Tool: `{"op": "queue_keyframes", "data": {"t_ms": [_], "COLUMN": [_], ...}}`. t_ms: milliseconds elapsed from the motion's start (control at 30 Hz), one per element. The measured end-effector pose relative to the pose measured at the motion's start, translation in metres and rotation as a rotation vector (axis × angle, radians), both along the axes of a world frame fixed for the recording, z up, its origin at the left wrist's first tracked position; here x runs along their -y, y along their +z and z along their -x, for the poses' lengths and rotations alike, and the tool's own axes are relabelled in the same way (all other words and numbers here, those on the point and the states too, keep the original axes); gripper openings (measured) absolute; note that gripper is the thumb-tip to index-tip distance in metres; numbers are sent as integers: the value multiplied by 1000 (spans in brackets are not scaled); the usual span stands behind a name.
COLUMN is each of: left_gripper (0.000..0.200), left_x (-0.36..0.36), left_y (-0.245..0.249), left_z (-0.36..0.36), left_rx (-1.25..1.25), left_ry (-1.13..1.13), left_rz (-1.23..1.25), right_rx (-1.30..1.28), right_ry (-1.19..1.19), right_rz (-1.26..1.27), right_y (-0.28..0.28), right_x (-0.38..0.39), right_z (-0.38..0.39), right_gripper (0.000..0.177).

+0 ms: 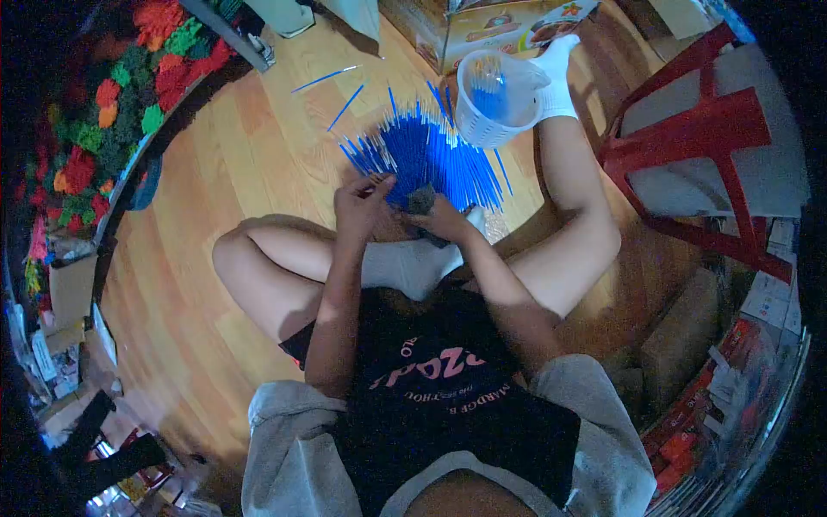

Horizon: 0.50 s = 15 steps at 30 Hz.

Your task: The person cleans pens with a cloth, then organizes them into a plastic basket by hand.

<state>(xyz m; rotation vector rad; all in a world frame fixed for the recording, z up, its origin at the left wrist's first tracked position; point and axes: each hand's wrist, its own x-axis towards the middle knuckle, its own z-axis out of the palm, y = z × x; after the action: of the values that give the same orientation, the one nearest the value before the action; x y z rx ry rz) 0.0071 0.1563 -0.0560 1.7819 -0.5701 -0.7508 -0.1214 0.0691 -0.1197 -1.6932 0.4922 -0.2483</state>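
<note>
A wide fan of thin blue sticks [422, 155] with pale tips lies on the floor in front of me. My left hand [357, 202] is at the fan's lower left edge, fingers curled together; what they hold, if anything, is too small to make out. Beside it, my right hand [446, 220] is closed on a small dark grey piece [420, 201] at the base of the fan. A few loose blue sticks [345, 107] lie apart at the upper left. Close to the fan's upper right is a translucent plastic measuring jug [500, 125] with blue contents showing inside.
My crossed leg with a grey sock [396, 265] lies just below my hands. A printed cardboard box [508, 33] stands at the back. On the right is a red-framed stool [732, 129]; colourful fluffy bunches [112, 103] line the left side.
</note>
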Motion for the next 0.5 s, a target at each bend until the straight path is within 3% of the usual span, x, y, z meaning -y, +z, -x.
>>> {"op": "queue_keyframes", "data": {"t_ms": [100, 200, 333, 433, 500], "left_gripper": [11, 10, 9, 8, 8], "left_x": [-1, -3, -4, 2, 6], "left_y": [2, 17, 19, 43, 66], "left_z": [-6, -9, -18, -20, -19], "left_rx": [25, -33, -110, -117, -70], "left_ry": [-13, -57, -112, -158, -179], "left_rz": [132, 67, 150, 86, 198], "right_rx": [-105, -224, -89, -105, 26], "right_ry": [16, 30, 9, -9, -146], "right_rz": [22, -68, -48, -211, -83], "right_y": [-8, 14, 15, 14, 3], "right_x": [4, 5, 5, 9, 12], "right_z": [-8, -7, -3, -4, -3], "right_gripper": [36, 40, 40, 40, 35]}}
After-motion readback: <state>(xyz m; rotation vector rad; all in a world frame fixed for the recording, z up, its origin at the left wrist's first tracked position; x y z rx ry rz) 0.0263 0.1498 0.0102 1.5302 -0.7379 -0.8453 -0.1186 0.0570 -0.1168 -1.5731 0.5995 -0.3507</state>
